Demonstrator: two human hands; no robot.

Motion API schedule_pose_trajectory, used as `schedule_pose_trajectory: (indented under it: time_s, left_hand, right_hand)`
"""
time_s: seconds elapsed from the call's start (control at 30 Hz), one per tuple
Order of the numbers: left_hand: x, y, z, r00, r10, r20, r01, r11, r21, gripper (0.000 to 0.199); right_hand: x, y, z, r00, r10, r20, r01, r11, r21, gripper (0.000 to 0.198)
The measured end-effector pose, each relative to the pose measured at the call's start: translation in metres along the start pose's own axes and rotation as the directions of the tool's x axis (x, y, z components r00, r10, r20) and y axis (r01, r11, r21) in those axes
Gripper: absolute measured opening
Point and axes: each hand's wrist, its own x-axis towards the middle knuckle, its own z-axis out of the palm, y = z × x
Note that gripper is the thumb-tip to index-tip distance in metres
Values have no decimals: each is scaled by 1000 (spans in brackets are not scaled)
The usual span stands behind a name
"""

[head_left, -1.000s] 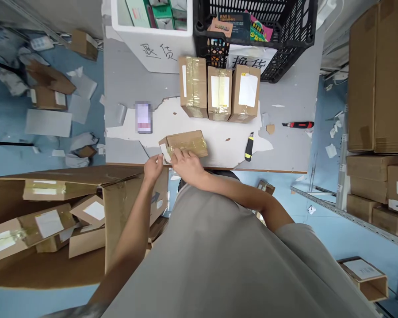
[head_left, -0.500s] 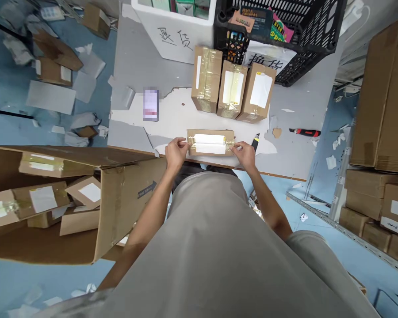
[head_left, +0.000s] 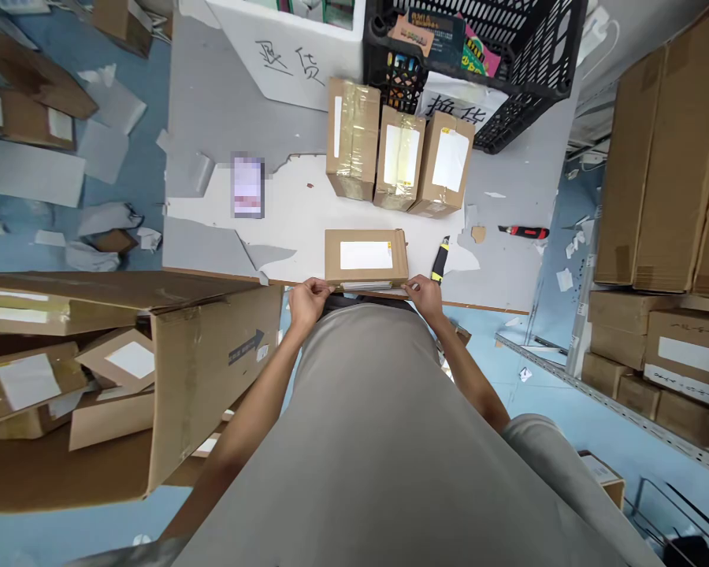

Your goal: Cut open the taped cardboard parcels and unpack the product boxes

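Observation:
A small cardboard box (head_left: 366,240) with a white label (head_left: 365,255) on its top lies at the near edge of the table. My left hand (head_left: 309,303) has its thumb and fingers pinched at the box's near left corner. At the near right corner, my right hand (head_left: 424,298) pinches in the same way. Between them a pale, shiny strip (head_left: 366,285) runs along the box's near side. Whether the fingertips grip tape or the cardboard itself is hard to make out. A yellow-and-black utility knife (head_left: 440,260) lies just beyond my right hand.
Three taped boxes (head_left: 399,157) stand behind, before a black crate (head_left: 532,102) and a white bin (head_left: 272,63). A red-and-black knife (head_left: 525,232) lies right, a phone (head_left: 248,187) left. A large open carton (head_left: 213,370) with several boxes sits at my left; stacked cartons (head_left: 650,173) right.
The box has turned: its taped label face no longer shows on top, and an untaped label does. Both hands have moved down to its near edge. The view has shifted.

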Motion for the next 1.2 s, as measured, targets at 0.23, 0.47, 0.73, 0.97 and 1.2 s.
schedule_pose_trajectory:
  time_s: [0.23,0.47,0.73,0.97,1.2]
  left_hand:
    - [12,19,-17,996,75,-47,-78,995,-68,25]
    - [35,48,-26,988,142,-60,-140,990,30,36]
    - [130,81,-59,967,135,215,-182,958,219,44]
    - [201,176,-45,954,265,140,-250,961,-115,99]
    - [211,183,-20,947,257,194,-194,936,-293,86]
  right_hand:
    - [5,-6,-15,998,-16,-57,29,971,238,19]
    - [19,-19,-14,992,127,-9,-110,893,437,29]
    - [74,-13,-55,969,158,-190,-66,907,416,39]
    - [158,-28,-105,888,441,-131,-217,652,727,104]
    - [170,-35,-90,934,354,-44,-172,555,814,94]
